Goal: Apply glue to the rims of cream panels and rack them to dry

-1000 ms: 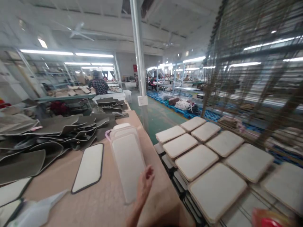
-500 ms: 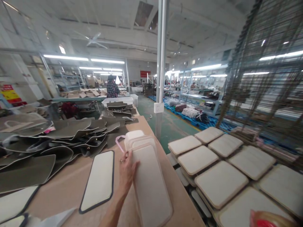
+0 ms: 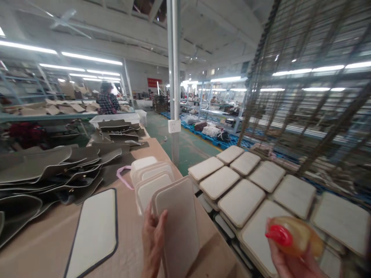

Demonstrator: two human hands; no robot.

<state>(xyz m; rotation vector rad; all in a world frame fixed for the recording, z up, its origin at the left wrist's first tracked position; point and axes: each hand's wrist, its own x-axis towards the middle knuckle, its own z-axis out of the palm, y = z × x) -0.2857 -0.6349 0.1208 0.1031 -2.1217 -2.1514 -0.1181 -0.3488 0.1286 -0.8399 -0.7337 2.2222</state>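
Observation:
My left hand (image 3: 153, 235) grips the edge of a pale rounded panel (image 3: 178, 227), thumb on its face, and the panel is tilted up from the table. Behind it a stack of similar pale panels (image 3: 153, 183) leans on the table, with a pink strap (image 3: 123, 175) at its left. My right hand (image 3: 295, 262) is closed around a bottle (image 3: 304, 235) of amber liquid with a red cap, above the panels at the right. A dark-edged cream panel (image 3: 94, 231) lies flat to the left of my left hand.
Dark grey-green pieces (image 3: 55, 166) are heaped on the left of the brown table (image 3: 130, 231). Rows of stacked pale panels (image 3: 240, 200) stand at the right. A pole (image 3: 174, 77) rises beyond the table. A person (image 3: 107, 100) in a checked top is further back.
The view has swung to the right. My left hand has lifted and tilted a panel off the stack. My right hand with the bottle has come further into view.

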